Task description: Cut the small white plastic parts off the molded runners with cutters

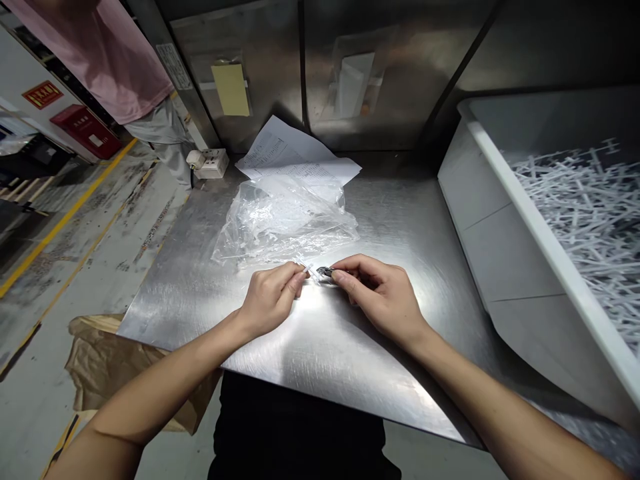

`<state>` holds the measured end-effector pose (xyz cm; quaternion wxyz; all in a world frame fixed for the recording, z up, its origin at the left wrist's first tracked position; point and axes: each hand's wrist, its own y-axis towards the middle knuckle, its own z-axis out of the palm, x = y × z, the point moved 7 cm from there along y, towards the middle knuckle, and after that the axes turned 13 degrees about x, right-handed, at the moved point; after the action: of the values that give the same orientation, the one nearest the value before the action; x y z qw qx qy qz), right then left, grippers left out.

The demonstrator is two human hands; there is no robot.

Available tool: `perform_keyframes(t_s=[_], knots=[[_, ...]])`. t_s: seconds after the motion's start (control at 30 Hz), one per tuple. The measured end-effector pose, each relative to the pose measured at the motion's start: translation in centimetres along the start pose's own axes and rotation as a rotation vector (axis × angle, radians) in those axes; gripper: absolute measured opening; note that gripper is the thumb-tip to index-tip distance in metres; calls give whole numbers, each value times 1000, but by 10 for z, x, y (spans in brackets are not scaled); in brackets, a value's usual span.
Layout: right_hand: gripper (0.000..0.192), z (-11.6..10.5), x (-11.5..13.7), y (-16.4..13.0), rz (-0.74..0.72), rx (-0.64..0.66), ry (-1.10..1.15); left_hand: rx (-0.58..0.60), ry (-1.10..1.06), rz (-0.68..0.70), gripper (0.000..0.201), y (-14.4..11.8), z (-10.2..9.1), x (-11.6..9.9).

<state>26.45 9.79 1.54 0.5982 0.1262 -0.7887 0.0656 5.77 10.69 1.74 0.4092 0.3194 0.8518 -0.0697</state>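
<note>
My left hand (pixel 275 293) is closed, with thumb and fingers pinching a small white plastic piece (pixel 309 268) that has thin branching arms. My right hand (pixel 380 287) grips what looks like a small metal nail clipper (pixel 326 271). Its shiny head points left and sits right beside the white piece; whether the two touch is too small to tell. Both hands are just above the steel table (pixel 320 340), near its middle. Behind them lies a crumpled clear plastic bag (pixel 295 217), with small white bits showing inside.
A large grey bin (pixel 520 220) full of white plastic pieces (pixel 585 207) stands on the right. Printed paper sheets (pixel 295 157) and a power socket (pixel 213 164) are at the back. Brown paper (pixel 115 367) lies low on the left. A person in pink (pixel 115 60) stands at upper left.
</note>
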Motion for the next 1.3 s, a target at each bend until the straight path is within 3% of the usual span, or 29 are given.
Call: perform_keyframes(t_s=[0.43, 1.3], knots=[[10, -2, 26, -8, -159, -13, -65, -5, 30, 34, 29, -1, 0, 0], [13, 3, 22, -5, -129, 103, -79, -44, 143, 80, 29, -2, -3, -4]])
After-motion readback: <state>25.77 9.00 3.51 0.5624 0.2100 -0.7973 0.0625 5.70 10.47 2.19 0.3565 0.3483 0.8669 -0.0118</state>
